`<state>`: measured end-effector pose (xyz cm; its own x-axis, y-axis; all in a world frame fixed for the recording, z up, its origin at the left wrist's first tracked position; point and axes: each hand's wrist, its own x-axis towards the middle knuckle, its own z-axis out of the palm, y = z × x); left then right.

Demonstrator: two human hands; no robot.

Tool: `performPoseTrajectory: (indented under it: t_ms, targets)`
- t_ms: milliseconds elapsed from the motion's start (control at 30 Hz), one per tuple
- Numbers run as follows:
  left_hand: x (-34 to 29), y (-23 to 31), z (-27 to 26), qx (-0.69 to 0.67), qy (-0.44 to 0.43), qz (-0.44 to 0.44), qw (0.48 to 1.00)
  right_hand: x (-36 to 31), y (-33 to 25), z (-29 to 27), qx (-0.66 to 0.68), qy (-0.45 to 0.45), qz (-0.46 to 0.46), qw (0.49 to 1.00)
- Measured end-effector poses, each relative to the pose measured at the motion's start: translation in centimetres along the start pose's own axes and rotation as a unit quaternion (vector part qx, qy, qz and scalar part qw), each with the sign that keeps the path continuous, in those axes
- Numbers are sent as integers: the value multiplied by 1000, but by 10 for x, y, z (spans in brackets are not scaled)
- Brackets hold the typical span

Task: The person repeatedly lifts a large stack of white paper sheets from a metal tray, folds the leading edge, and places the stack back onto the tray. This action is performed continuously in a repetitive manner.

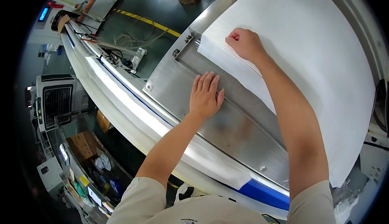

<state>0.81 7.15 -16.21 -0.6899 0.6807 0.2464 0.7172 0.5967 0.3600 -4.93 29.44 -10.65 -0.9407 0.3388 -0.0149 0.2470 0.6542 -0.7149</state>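
My left hand [206, 95] lies palm down on a brushed metal table [239, 120], its fingers stretched out and nothing held in it. The fingertips reach a raised metal edge along a shallow channel. Farther off and to the right, my right hand [245, 45] rests on a large white sheet [310, 41], close to the sheet's left border. Its fingers are curled in; whatever they grip, if anything, is hidden. A crease or layered edge of the sheet runs below this hand, and the border overhangs the channel. By the sheet's far left corner, a small metal bracket [182, 47] carries dark knobs.
Along the table's left side runs a long rail covered with white material [133, 102] and a blue strip. Beyond it stand an air cooler [56, 102] and a cart with a cardboard box [81, 145]. Hoses [129, 41] lie on the green floor beside yellow-black tape [148, 20].
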Motion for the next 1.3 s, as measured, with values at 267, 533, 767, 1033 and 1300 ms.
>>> performPoseTrajectory:
  t_ms: [267, 533, 767, 1033, 1300]
  targets:
    - [11, -5, -3, -52, 6, 0, 999, 6, 4, 3, -47, 40, 44, 997]
    - [116, -44, -10, 29, 152, 96, 983, 4, 9, 7, -87, 82, 25, 993]
    - [118, -52, -1, 45, 147, 129, 980, 4, 13, 6, -91, 91, 22, 991]
    - [108, -55, -5, 41, 154, 114, 981, 4, 15, 7, -108, 89, 19, 990]
    - [109, -55, -4, 44, 154, 122, 979, 5, 21, 6, -108, 99, -12, 989]
